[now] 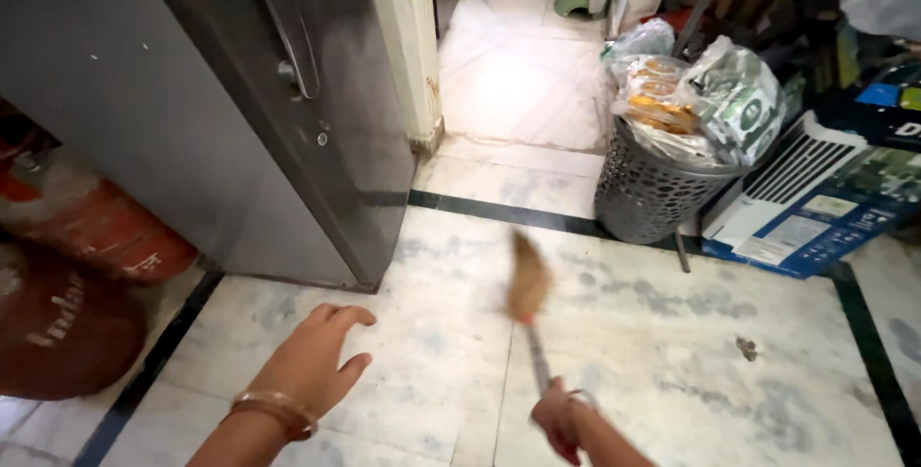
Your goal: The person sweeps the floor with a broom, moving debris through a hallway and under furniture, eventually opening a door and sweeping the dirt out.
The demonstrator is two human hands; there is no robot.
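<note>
My right hand (559,421) grips the thin handle of a small broom (529,285), whose brown bristle head is blurred above the marble floor (652,352). My left hand (312,363), with a bangle on the wrist, hovers open above the floor, fingers spread and empty, close to the bottom corner of a grey refrigerator (240,141).
A dark mesh waste bin (648,194) stuffed with plastic wrappers stands ahead on the right. A blue and white cardboard box (815,203) leans beside it. Red gas cylinders (77,275) lie at the left. A doorway (518,55) opens ahead. A small dirt speck (747,347) lies right.
</note>
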